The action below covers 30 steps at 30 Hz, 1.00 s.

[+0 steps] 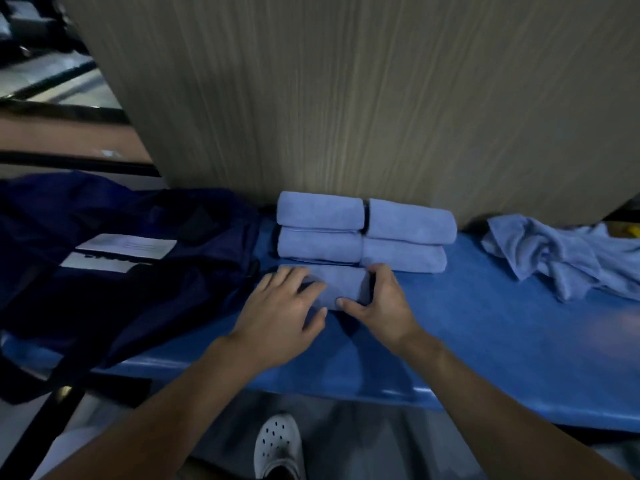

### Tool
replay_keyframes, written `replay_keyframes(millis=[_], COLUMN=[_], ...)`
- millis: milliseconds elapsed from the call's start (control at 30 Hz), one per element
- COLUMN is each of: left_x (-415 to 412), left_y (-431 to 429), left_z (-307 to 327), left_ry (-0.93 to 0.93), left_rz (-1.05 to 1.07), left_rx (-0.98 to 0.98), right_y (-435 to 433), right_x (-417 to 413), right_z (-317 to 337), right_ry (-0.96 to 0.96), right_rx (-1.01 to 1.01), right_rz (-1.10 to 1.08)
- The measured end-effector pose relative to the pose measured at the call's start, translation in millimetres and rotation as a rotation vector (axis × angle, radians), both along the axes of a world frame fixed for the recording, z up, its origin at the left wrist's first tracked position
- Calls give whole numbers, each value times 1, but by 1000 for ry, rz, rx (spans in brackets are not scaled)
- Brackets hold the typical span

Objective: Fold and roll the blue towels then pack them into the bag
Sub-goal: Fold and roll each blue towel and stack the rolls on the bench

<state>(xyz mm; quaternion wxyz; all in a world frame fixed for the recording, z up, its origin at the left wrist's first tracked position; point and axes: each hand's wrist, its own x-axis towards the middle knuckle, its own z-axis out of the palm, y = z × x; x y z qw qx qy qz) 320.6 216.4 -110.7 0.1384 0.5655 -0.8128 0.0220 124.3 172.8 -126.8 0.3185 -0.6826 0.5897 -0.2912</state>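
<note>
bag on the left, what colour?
Dark navy bag, with white labels on it; head view.

1. Four rolled light-blue terry towels [405,221] sit grouped two by two, touching one another.
2. A fifth light-blue towel roll [346,282] lies just in front of the left pair.
3. Crumpled, unfolded light-blue towels [561,251] form a loose heap well to the right.
4. A dark navy fabric bag [121,271] lies slumped beside the rolls on their left, white labels facing up.

Wood-grain wall panel [346,98] (dimly lit), blue table [485,341]
</note>
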Motion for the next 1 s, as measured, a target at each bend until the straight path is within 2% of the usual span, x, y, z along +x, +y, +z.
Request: replay_keyframes(millis=[300,533,667,800,1000], left_x=[9,15,6,-30,-140], left_y=[-6,-10,-13,-27,-69], left_z=[-6,-6,7,31,63], left_ry=[-102,-68,-53,35,147], left_rz=[70,24,14,-74,-247], left_rx=[36,111,53,0,-13], right_y=[-11,-12,-10,-7,-18], right_x=[27,26,17,-17,-136], right_z=[-2,-2,4,14,26], right_ry=[-103,-104,-111,-95,98], right_rx=[21,30,29,-93,-173], right_rz=[-107,-113,-71,-92,-337])
